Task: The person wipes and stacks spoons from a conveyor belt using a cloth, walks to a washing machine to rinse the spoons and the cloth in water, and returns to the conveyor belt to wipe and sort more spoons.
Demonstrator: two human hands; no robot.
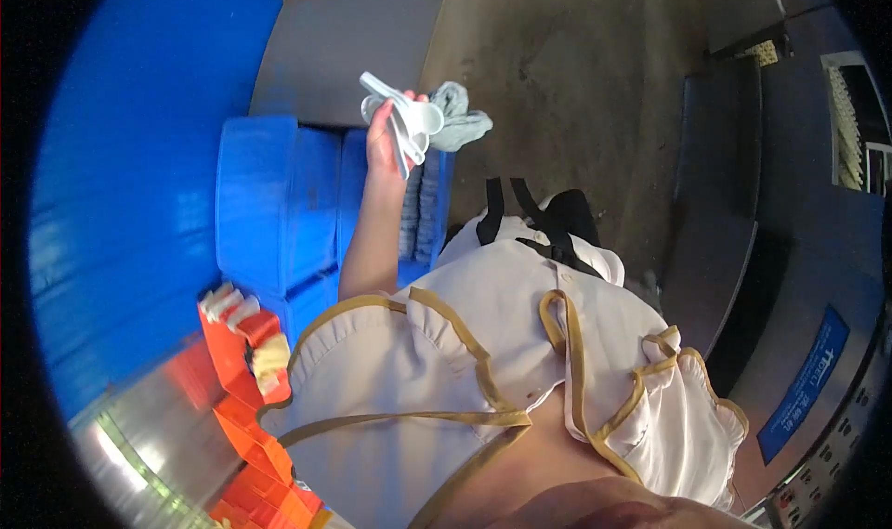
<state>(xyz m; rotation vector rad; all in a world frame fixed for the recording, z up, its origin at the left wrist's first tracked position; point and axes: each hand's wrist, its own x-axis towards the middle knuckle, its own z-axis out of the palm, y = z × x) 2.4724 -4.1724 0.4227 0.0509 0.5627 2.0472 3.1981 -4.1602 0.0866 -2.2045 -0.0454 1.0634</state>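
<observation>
My left hand [382,136] is closed around a bundle of white plastic pieces [400,120]. They have rounded, cup-like ends and long flat parts that stick out past my fingers. Just beyond my fingers, on the right, a crumpled grey-green cloth-like bundle [462,118] overlaps the hand in this view. My left arm stretches forward over blue bins [255,204]. Below the hand, a blue bin holds stacked grey, soft-looking items [426,208]. My right hand is out of view, with that side covered by my ruffled top.
Orange bins [253,436] with small light-coloured items stand at the lower left, by a shiny metal surface [149,436]. A blue wall [139,157] rises on the left. Grey floor [567,83] runs ahead, and a dark machine with a blue label [804,385] stands at the right.
</observation>
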